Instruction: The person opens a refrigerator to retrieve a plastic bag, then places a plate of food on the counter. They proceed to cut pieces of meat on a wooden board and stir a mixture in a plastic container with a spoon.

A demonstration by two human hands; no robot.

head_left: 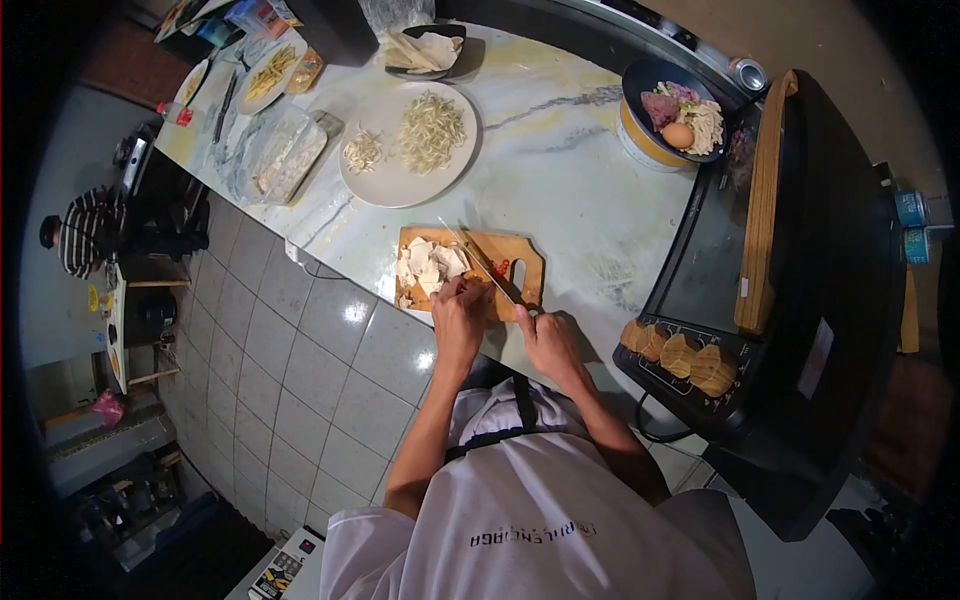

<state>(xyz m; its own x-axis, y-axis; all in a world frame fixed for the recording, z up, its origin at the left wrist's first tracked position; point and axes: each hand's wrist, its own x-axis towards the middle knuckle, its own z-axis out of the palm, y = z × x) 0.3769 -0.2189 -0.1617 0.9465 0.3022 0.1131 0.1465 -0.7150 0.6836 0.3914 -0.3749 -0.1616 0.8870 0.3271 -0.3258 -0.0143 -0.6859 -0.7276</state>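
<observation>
A wooden cutting board [530, 262] lies near the edge of the marble-look counter. My right hand [548, 345] is closed round the handle of a knife [487, 262], whose long blade slants across the board toward the far left. My left hand [460, 318] has its fingers curled and pressed down on the board beside the blade; what lies under the fingertips is mostly hidden. Pale, irregular cut pieces [432, 262] are heaped on the board's left side. Small red bits [500, 268] sit right of the blade, near the board's handle hole.
Beyond the board is a large plate [375, 192] of bean sprouts. Left of it stands a clear container [292, 160]. A dark bowl [635, 80] with an egg and meat is at back right. A black griddle-like appliance [690, 275] borders the right side. Another person [82, 232] is at far left.
</observation>
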